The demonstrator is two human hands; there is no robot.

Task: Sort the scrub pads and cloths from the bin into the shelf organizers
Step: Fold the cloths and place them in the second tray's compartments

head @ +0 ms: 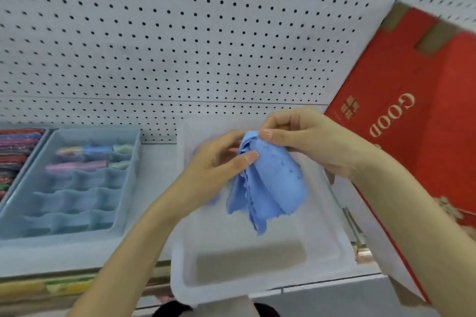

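The blue cloth (268, 183) hangs above the clear bin (257, 288), pinched at its 12 o'clock edge by the left hand (219, 165) and the right hand (304, 136), thumbs and fingertips grasping the fabric. It appears light, soft and limp, so a folded edge is the best hold. The divided organizer (77, 237) sits at 9 o'clock of the bin. Blur obscures its contents, and the cloth hides the inner fingers.

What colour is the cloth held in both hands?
The cloth is light blue; head view.
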